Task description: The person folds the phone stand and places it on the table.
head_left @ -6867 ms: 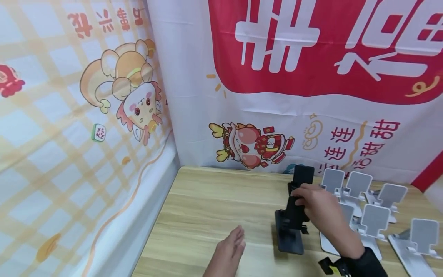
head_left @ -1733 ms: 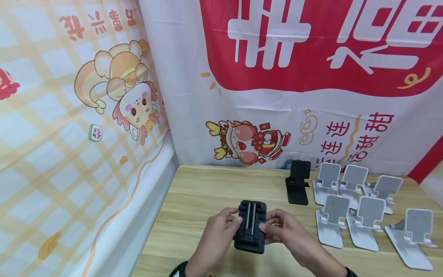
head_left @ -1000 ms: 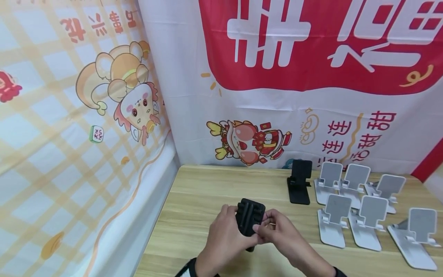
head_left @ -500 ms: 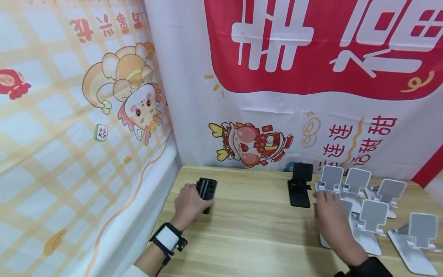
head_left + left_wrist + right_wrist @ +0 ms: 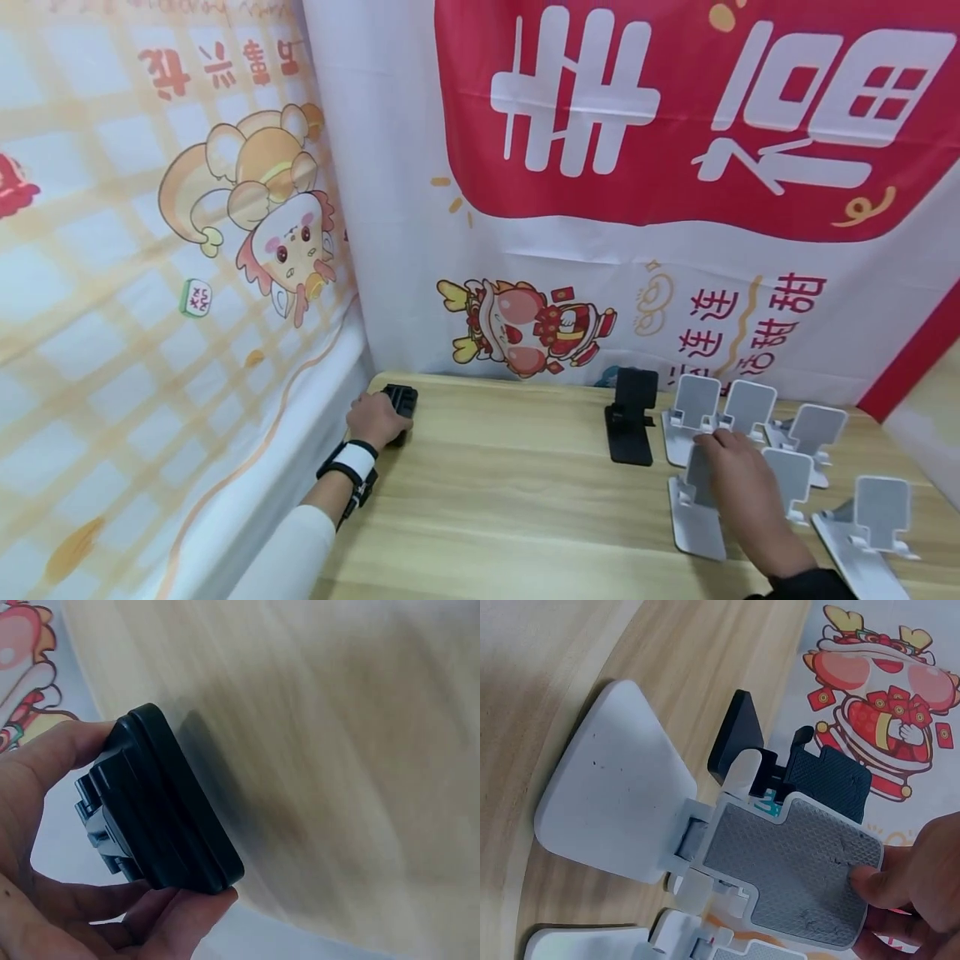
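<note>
My left hand (image 5: 372, 419) grips a folded black phone stand (image 5: 406, 403) at the table's back left corner. In the left wrist view, thumb and fingers clasp opposite ends of that folded stand (image 5: 176, 814), close over the wood. My right hand (image 5: 746, 496) pinches the top of the upright plate of a white phone stand (image 5: 697, 525) in the front row. In the right wrist view, the thumb presses on the grey textured pad of this plate (image 5: 795, 862); the other fingers are behind it. The white base lies out flat, hinged to the plate.
An unfolded black phone stand (image 5: 630, 421) stands by the back edge, left of the white ones. Several other white phone stands (image 5: 750, 406) stand behind and right of my right hand, one (image 5: 879, 508) farther right. Printed cloth (image 5: 420, 250) hangs at the back and left.
Both hands held the folded black stand mid-table. Then my left hand carried it to the back left corner, while my right hand let go and moved right onto a white stand.
</note>
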A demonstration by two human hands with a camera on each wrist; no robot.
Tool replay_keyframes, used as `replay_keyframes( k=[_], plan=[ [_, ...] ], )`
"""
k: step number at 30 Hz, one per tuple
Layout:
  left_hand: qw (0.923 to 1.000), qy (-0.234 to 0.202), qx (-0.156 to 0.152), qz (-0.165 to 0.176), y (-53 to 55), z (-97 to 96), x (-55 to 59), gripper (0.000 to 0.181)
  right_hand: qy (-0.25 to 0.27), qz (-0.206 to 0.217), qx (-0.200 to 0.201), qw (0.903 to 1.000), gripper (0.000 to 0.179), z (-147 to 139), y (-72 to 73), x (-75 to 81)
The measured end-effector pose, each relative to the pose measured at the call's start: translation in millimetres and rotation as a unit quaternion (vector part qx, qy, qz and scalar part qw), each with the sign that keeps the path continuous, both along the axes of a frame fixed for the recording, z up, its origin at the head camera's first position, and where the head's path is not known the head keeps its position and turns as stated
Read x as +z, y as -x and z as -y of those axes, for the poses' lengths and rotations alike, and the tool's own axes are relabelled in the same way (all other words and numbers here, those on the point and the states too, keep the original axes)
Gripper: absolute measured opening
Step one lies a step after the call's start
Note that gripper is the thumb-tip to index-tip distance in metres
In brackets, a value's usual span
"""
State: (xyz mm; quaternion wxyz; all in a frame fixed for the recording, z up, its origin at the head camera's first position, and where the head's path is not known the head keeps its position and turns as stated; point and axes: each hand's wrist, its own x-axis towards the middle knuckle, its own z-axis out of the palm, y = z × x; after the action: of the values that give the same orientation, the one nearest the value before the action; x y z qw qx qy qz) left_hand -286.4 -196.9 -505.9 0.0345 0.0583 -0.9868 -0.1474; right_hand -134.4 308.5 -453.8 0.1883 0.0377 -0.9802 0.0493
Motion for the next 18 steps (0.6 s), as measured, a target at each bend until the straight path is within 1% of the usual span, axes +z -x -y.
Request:
replay_keyframes(
  k=[6, 8, 12, 18],
  plan=[
    [0.9994, 0.028, -0.01, 0.017, 3.6, 4.7, -6.5, 0.038, 0.0, 0.015, -0.016, 0.9998, 0.033, 3.7, 2.5, -2.1],
    [0.9992, 0.028, -0.01, 0.027, 4.7, 5.3, -8.9, 0.037, -0.001, 0.02, -0.021, 0.9996, 0.031, 4.7, 2.5, -1.8],
    [0.9985, 0.021, -0.008, 0.05, 7.5, 6.9, -11.1, 0.039, -0.002, 0.008, -0.02, 0.9998, 0.03, 4.0, 3.2, -1.4],
    [0.9985, 0.009, -0.012, 0.053, 12.1, 6.4, -12.8, 0.044, -0.001, -0.003, -0.018, 0.9998, 0.033, 0.2, 6.8, -3.5]
  ],
)
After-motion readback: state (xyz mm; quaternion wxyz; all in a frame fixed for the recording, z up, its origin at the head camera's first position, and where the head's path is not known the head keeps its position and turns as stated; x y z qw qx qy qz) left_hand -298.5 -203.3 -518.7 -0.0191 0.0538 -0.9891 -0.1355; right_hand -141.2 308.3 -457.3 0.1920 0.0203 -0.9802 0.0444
